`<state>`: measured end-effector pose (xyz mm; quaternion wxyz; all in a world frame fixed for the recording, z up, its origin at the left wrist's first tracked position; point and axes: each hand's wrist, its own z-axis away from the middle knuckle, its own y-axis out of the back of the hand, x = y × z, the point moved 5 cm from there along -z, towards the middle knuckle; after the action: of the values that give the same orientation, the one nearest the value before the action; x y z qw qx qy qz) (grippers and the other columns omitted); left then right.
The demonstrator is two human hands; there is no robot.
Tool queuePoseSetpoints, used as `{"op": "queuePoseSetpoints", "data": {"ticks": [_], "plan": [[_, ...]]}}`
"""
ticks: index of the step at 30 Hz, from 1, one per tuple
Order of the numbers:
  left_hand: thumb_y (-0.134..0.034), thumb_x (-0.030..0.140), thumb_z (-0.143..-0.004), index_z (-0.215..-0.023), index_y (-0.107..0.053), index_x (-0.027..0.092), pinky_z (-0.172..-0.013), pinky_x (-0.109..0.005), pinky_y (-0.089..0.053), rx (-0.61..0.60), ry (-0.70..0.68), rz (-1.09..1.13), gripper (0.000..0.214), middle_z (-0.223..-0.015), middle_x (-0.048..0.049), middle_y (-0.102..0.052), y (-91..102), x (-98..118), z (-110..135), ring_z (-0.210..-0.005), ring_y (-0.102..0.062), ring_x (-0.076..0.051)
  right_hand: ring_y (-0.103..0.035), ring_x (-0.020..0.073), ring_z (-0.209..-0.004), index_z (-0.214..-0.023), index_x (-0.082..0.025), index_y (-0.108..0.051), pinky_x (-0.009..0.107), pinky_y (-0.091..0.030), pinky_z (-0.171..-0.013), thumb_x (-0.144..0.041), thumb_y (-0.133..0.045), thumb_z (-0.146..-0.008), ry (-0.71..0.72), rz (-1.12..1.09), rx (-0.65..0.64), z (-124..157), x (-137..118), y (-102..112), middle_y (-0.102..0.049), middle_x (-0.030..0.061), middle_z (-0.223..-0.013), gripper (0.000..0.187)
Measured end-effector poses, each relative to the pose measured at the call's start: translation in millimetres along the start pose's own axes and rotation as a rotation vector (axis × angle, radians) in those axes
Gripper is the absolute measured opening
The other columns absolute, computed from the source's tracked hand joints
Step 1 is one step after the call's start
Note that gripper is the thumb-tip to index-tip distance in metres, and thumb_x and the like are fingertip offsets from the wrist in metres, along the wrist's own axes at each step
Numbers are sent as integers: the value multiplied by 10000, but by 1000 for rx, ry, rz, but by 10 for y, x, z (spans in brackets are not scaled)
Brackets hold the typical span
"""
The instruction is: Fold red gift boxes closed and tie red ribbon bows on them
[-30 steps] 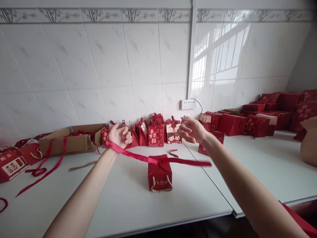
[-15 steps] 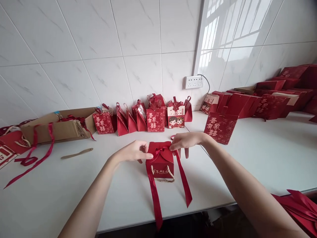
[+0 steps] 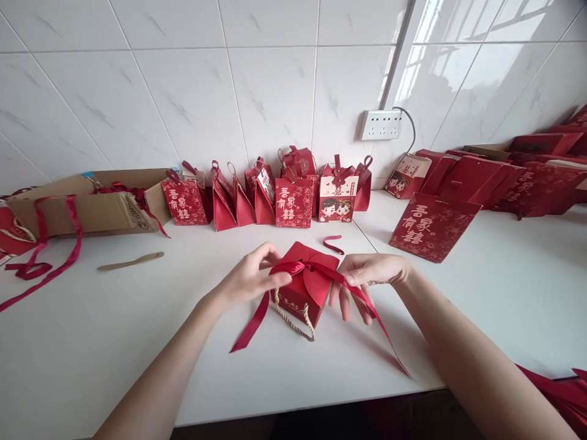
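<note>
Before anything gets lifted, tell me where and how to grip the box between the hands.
I'd take the box by its side walls, coming from left and right at once. It stands upright, turned a little, and its sides look like the clearest hold: the ribbon crosses the top and the rope handle hangs over the near face.
</note>
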<state>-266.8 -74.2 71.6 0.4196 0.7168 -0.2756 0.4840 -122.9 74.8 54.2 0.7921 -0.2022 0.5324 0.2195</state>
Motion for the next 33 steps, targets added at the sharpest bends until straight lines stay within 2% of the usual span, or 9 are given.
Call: {"op": "queuePoseSetpoints", "data": {"ticks": [4,11,14,17,20,23,26,30,33], "plan": [[-754,321,-681,-862,-621,208,-668,-247,-452,-32,24,76,251,-864,-29,-654,-62,-50,-19,-787,-620,-183,-700,152,-608,-941,-96,-701,220,-549,-575,-451,-639,-804,61,41,56,22,-10,32,-737,88,-749,386],[-715,244,-726,-683,-638,220,-933,-331,-421,302,-217,83,91,-932,-60,-697,-1,-17,-43,-1002,-610,-235,-708,224,-809,-963,-88,-697,290,-551,-669,-526,-572,-829,181,101,-49,97,-36,28,-723,152,-869,474],[-782,165,-632,-623,-671,240,-1045,-360,-339,468,-250,105,135,-741,-30,-672,55,-10,-4,-911,-599,-227,-699,255,-856,-889,-88,-710,331,-544,-719,-551,-625,-777,226,98,-71,112,-48,38,-714,183,-922,484],[-809,152,-579,-608,-679,239,-984,-329,-385,559,-205,129,159,-678,-16,-637,114,-21,34,-795,-570,-204,-703,252,-803,-839,-92,-702,359,-538,-733,-573,-662,-731,269,38,10,104,-43,104,-721,175,-864,494],[-771,235,-622,-733,-689,222,-666,-259,-449,396,-161,128,138,-613,6,-582,84,16,27,-619,-518,-160,-701,224,-706,-848,-99,-676,359,-543,-704,-624,-631,-728,273,-49,136,67,-9,174,-705,111,-675,540],[-693,394,-691,-652,-632,194,-435,-226,-281,190,-43,175,213,-483,32,-432,35,33,6,-443,-368,-103,-690,205,-641,-854,-107,-651,348,-546,-674,-668,-605,-715,314,-94,140,15,-18,152,-670,65,-579,580],[-667,467,-700,-502,-507,186,-404,-224,-184,61,102,203,379,-452,40,-336,12,12,-4,-404,-279,-78,-686,204,-616,-868,-96,-650,343,-545,-666,-729,-556,-697,349,-98,103,-23,-60,97,-669,69,-576,662],[-687,461,-702,-473,-478,186,-407,-232,-192,-68,219,214,415,-460,33,-348,-25,-41,9,-405,-268,-72,-675,213,-581,-856,-79,-664,349,-541,-655,-849,-441,-626,353,-165,135,-56,-104,72,-660,71,-559,834],[-695,461,-701,-467,-486,187,-405,-236,-192,-115,238,270,416,-433,35,-339,-59,-69,18,-394,-264,-71,-650,179,-529,-780,-95,-657,320,-532,-623,-768,-500,-699,352,-180,243,-74,-108,99,-645,46,-545,696]]}}
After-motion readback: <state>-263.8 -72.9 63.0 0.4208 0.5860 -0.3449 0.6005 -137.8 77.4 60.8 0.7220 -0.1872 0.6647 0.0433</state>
